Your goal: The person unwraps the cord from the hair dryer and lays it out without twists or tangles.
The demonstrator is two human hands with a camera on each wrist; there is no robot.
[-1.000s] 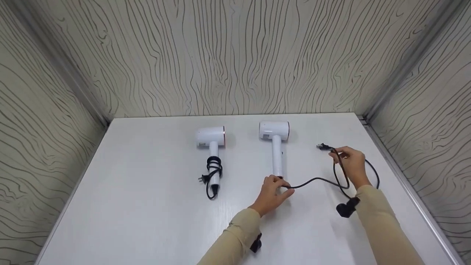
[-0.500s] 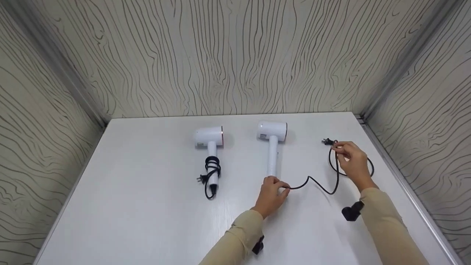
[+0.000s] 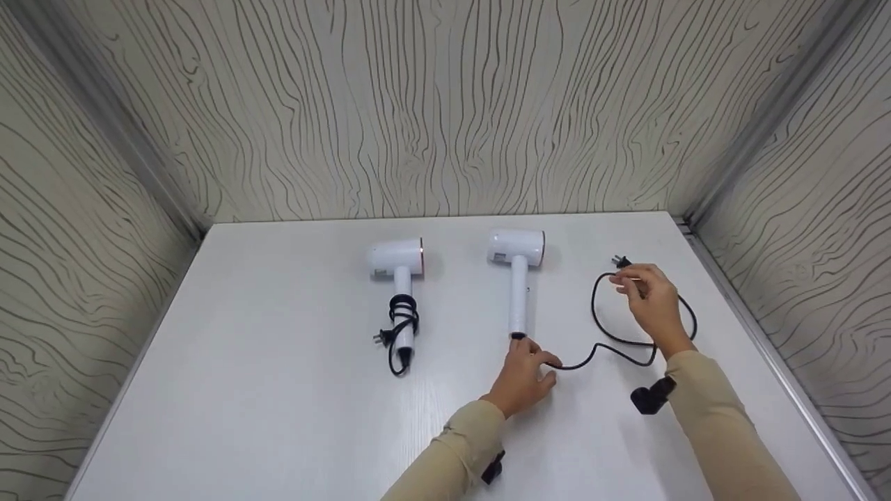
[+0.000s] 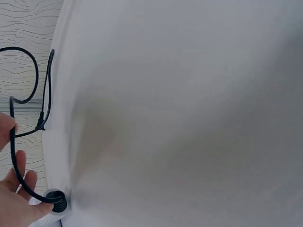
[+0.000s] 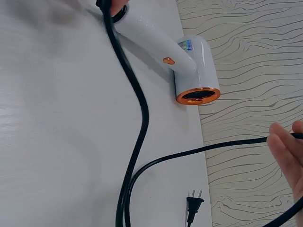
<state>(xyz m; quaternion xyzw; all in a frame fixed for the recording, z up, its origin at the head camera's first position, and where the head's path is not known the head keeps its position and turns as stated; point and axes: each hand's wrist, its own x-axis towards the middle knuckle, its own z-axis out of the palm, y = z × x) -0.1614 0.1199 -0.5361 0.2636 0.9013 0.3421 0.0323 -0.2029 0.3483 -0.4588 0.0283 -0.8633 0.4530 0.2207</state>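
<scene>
A white hair dryer (image 3: 518,296) lies right of the table's middle, its handle toward me. My left hand (image 3: 522,379) is just below the handle's end, fingers curled about the black power cord where it leaves the dryer. In the left wrist view a fingertip touches the ribbed black cord sleeve (image 4: 59,202). Farther right, my right hand (image 3: 653,303) pinches the same cord (image 3: 593,306) in its fingertips, close to the two-pin plug (image 3: 621,261). Between the hands the cord runs in a wavy line, with a wide loop around the right hand.
Left of the middle lies a second white hair dryer (image 3: 397,257), its own black cord (image 3: 404,306) wound round the handle. Its plug (image 3: 383,337) sticks out to the left. Patterned panels (image 3: 445,111) enclose the white table (image 3: 278,348) at the back and sides.
My left hand has slid slightly toward me, uncovering the handle's black end. The right hand has shifted a little left and away from me, and the cord loop has spread wider to the left.
</scene>
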